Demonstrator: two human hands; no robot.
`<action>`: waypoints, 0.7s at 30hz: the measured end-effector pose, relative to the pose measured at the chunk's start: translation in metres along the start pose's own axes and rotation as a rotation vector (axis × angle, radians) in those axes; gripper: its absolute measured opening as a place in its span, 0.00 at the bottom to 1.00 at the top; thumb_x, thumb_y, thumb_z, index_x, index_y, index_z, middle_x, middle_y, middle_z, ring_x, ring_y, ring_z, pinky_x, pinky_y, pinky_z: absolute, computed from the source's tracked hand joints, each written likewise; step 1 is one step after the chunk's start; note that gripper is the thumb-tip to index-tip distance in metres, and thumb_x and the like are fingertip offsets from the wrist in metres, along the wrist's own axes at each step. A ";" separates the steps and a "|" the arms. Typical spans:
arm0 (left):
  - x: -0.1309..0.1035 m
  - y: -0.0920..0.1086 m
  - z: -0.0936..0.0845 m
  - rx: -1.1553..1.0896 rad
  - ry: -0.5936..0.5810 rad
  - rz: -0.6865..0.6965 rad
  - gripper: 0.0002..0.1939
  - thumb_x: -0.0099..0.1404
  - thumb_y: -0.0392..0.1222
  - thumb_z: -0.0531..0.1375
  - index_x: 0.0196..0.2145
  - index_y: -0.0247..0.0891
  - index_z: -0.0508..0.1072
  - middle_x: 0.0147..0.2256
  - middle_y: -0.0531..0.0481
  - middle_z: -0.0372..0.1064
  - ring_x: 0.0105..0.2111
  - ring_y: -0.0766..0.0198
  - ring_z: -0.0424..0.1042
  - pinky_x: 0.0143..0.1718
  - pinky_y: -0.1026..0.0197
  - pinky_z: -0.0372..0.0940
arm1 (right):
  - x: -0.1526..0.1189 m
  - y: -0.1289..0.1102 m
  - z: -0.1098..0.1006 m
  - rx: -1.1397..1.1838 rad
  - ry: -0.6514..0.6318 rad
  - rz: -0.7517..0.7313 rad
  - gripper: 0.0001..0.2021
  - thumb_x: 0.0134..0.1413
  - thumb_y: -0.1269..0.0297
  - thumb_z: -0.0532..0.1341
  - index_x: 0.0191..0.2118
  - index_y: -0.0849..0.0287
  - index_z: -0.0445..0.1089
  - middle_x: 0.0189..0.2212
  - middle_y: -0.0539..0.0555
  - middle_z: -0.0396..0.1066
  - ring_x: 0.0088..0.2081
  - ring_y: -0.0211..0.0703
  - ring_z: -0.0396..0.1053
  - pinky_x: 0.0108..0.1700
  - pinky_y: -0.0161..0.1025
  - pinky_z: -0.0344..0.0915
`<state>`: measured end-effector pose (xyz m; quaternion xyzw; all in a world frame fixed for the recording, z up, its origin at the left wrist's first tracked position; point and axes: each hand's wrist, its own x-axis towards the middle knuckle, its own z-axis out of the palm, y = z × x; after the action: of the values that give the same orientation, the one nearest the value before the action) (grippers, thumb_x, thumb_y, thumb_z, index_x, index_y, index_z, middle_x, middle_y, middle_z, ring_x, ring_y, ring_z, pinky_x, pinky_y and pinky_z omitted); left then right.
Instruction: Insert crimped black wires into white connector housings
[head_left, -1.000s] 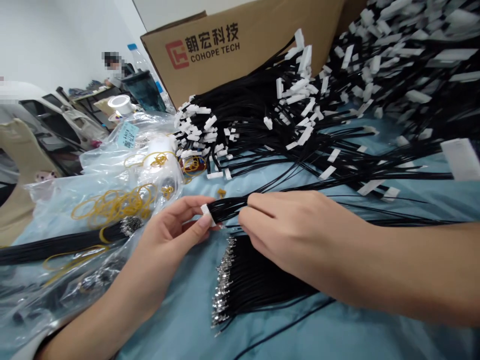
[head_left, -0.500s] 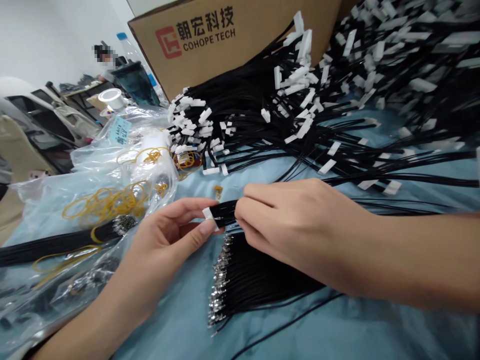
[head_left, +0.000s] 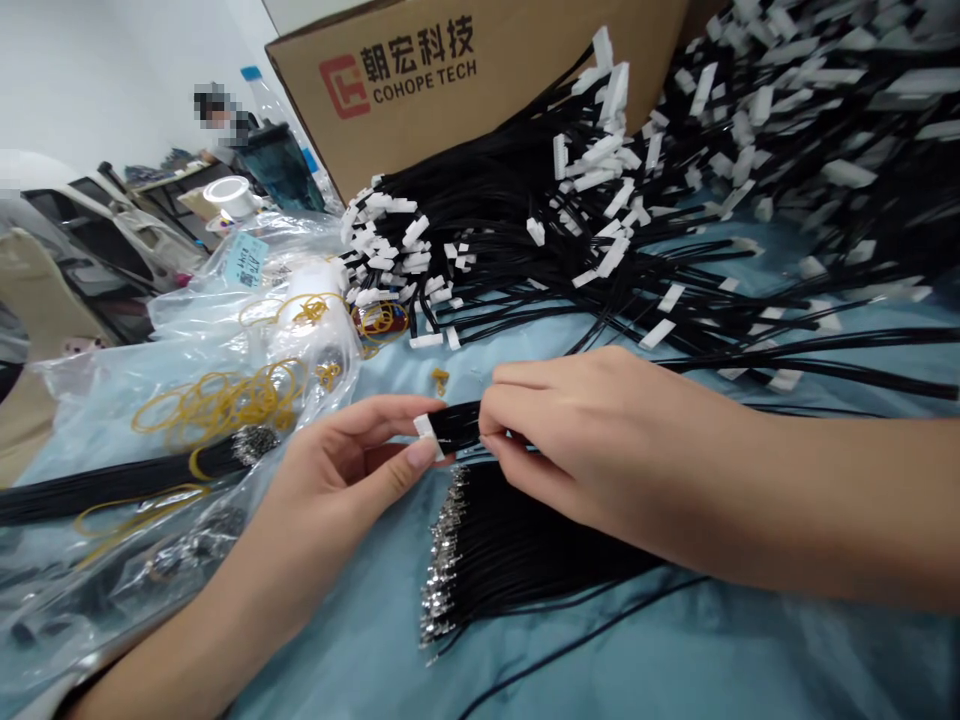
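Between thumb and fingers, my left hand point(head_left: 360, 470) pinches a white connector point(head_left: 429, 437). Black wires point(head_left: 459, 425) run rightward out of it, under my right hand point(head_left: 577, 430). The fingers of my right hand are closed on these wires a little right of the connector; whether a single wire is also between the fingertips cannot be made out. Just below, a row of loose black wires point(head_left: 540, 540) with silver metal terminals point(head_left: 444, 560) at their left ends lies on the blue cloth point(head_left: 360, 640).
A cardboard box point(head_left: 405, 110) stands behind piles of black cables with white connectors point(head_left: 600, 160). Clear plastic bags point(head_left: 180, 330), yellow rubber bands point(head_left: 217, 405) and a bundled set of wires point(head_left: 135, 480) lie left. A person point(head_left: 225, 125) is far back left.
The fingers of my right hand have shifted slightly right along the wires, away from the connector. My left hand keeps its pinch. The whole view has shifted slightly.
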<state>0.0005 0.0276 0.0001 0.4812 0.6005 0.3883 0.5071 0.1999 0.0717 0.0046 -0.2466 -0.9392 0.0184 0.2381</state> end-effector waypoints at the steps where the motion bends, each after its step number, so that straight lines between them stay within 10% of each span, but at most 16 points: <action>1: 0.000 0.000 0.000 -0.001 0.003 -0.001 0.10 0.54 0.44 0.68 0.37 0.49 0.78 0.31 0.59 0.78 0.32 0.73 0.74 0.32 0.80 0.67 | 0.000 0.000 0.001 0.002 0.005 0.000 0.05 0.46 0.75 0.63 0.25 0.62 0.67 0.22 0.48 0.65 0.22 0.39 0.61 0.22 0.38 0.51; 21: 0.005 0.002 0.008 0.107 0.066 0.024 0.19 0.52 0.50 0.67 0.41 0.42 0.77 0.28 0.48 0.79 0.33 0.57 0.77 0.34 0.60 0.72 | 0.004 -0.001 0.002 0.164 -0.078 0.073 0.05 0.51 0.75 0.57 0.26 0.63 0.66 0.23 0.48 0.65 0.22 0.36 0.61 0.25 0.37 0.52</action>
<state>0.0084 0.0322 -0.0009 0.5016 0.6309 0.3773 0.4561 0.1954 0.0729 0.0047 -0.2593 -0.9335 0.1133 0.2201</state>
